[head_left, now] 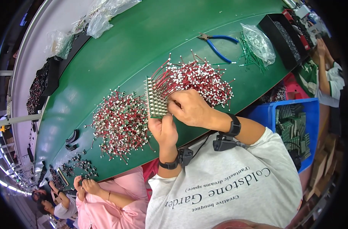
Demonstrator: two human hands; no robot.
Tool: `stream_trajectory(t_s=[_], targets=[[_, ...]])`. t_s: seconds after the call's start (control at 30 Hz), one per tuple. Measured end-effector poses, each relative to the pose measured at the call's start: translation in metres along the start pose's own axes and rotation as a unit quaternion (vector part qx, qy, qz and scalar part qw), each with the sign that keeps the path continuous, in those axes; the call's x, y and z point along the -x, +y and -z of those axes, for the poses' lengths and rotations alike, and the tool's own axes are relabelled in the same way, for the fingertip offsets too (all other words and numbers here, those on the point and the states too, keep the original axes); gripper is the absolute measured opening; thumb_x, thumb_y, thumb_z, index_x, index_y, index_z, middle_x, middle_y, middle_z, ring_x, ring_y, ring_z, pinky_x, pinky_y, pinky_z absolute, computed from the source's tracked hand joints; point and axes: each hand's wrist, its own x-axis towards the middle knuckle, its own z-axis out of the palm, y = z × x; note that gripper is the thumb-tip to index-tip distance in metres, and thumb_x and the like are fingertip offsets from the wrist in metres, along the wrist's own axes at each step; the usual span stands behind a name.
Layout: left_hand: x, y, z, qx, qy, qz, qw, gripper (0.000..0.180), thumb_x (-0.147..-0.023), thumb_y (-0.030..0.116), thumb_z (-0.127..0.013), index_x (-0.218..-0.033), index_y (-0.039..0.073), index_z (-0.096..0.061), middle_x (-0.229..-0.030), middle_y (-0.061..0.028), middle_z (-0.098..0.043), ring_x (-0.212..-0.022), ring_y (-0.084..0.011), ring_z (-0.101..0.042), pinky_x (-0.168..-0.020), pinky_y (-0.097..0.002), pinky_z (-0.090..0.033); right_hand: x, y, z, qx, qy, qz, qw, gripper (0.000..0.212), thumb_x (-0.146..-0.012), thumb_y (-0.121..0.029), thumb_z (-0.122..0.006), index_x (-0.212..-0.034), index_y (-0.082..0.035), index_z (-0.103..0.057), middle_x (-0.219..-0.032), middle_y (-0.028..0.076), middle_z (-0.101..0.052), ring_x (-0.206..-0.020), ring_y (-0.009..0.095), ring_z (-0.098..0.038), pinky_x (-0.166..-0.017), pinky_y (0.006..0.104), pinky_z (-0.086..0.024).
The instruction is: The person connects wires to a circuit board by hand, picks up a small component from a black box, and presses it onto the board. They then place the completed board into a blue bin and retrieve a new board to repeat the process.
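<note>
Left hand clamps green board by lower edge; right hand: fingertips together, contents hidden. I judge board light, stiff, connectors fragile: grip edges.

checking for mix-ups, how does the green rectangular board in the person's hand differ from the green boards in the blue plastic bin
The green rectangular board is held up in the left hand; the green boards lie heaped in the blue plastic bin. Thin red wires run beside the held board; no red wires show among the binned boards. Both are green with grid-like rows.
</note>
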Motion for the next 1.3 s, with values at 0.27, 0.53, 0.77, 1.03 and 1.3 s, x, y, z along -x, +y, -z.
stream_trajectory(t_s=[0.27,0.53,0.77,1.03,1.3], targets=[[0.001,0.001,0.003,-0.020,0.006,0.021,1.000,0.038,-0.083,-0.014,-0.045,-0.119,-0.006,-0.054,-0.107,-0.0072,-0.061,-0.093,-0.0105,-0.058,-0.082,-0.0238,-0.046,0.003,0.000,-0.002,0.094,0.051,0.115,0.988,0.009,-0.080,-0.005,-0.061,-0.075,0.001,-0.057,-0.067,0.015,-0.057,-0.062,0.034,-0.061,-0.053,0.0422,-0.049],[-0.001,0.006,0.003,0.030,-0.013,0.021,0.999,0.039,-0.081,-0.015,-0.044,-0.117,-0.008,-0.055,-0.108,-0.0082,-0.061,-0.094,-0.0114,-0.058,-0.083,-0.0243,-0.046,0.004,-0.002,0.000,0.140,0.013,0.140,0.980,0.007,-0.080,-0.005,-0.064,-0.081,0.000,-0.058,-0.068,0.014,-0.058,-0.063,0.033,-0.061,-0.056,0.0426,-0.051],[-0.004,0.003,0.003,0.051,-0.016,-0.009,0.999,0.046,-0.077,-0.017,-0.040,-0.121,-0.011,-0.052,-0.118,-0.0156,-0.060,-0.107,-0.0210,-0.059,-0.099,-0.0350,-0.045,0.006,0.005,0.003,0.145,0.046,0.109,0.982,0.007,-0.079,-0.001,-0.063,-0.086,0.000,-0.061,-0.071,0.013,-0.060,-0.066,0.032,-0.062,-0.058,0.0414,-0.051],[-0.004,0.003,0.005,0.003,-0.025,-0.008,1.000,0.048,-0.078,-0.014,-0.037,-0.124,-0.011,-0.053,-0.122,-0.0161,-0.059,-0.116,-0.0230,-0.057,-0.106,-0.0385,-0.042,0.003,0.006,-0.010,0.180,0.050,0.128,0.974,0.009,-0.074,-0.007,-0.059,-0.080,0.000,-0.057,-0.078,0.016,-0.062,-0.072,0.033,-0.064,-0.064,0.0404,-0.054],[-0.009,0.009,0.009,0.100,-0.014,-0.013,0.995,0.055,-0.072,-0.014,-0.038,-0.126,-0.008,-0.049,-0.123,-0.0201,-0.057,-0.119,-0.0310,-0.054,-0.112,-0.0486,-0.036,-0.004,0.009,-0.014,0.139,0.058,0.161,0.975,0.007,-0.077,-0.006,-0.059,-0.081,0.000,-0.057,-0.075,0.014,-0.062,-0.073,0.033,-0.065,-0.066,0.0407,-0.054]])
